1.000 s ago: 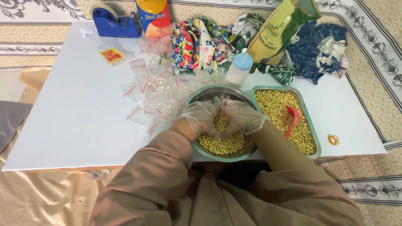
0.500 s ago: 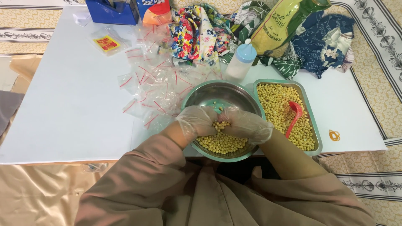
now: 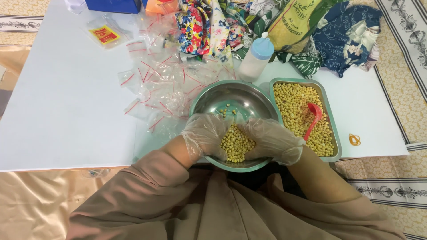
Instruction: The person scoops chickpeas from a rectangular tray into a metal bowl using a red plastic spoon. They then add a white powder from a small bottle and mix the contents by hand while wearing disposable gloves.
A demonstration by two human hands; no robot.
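1. The left hand (image 3: 205, 133), in a clear plastic glove, rests inside the steel bowl (image 3: 222, 95) at its 8 o'clock side, fingers curled loosely around the heap of yellow beans (image 3: 235, 144).
2. The right hand (image 3: 271, 140), gloved the same way, cups the heap from the 4 o'clock side; its fingers are bent inward and touching the beans, and the two hands almost meet over the pile.
3. The beans lie gathered at the near edge of the bowl, at 6 o'clock, with a few loose ones scattered towards the bowl's middle.
4. Just beside the bowl at 3 o'clock stands a rectangular metal tray (image 3: 334, 133) filled with more of the same beans, and a red spoon (image 3: 313, 118) lies in it.
5. At 12 o'clock from the bowl stands a white bottle with a blue cap (image 3: 255, 60).
6. At 10 o'clock a spread of small clear zip bags with red strips (image 3: 164, 84) covers the white bench (image 3: 62, 115).
7. Bright patterned cloths (image 3: 200, 26) and a yellow-green packet (image 3: 296, 22) lie along the far edge.
8. A small orange rubber band (image 3: 354, 139) lies on the bench at 3 o'clock, beyond the tray.
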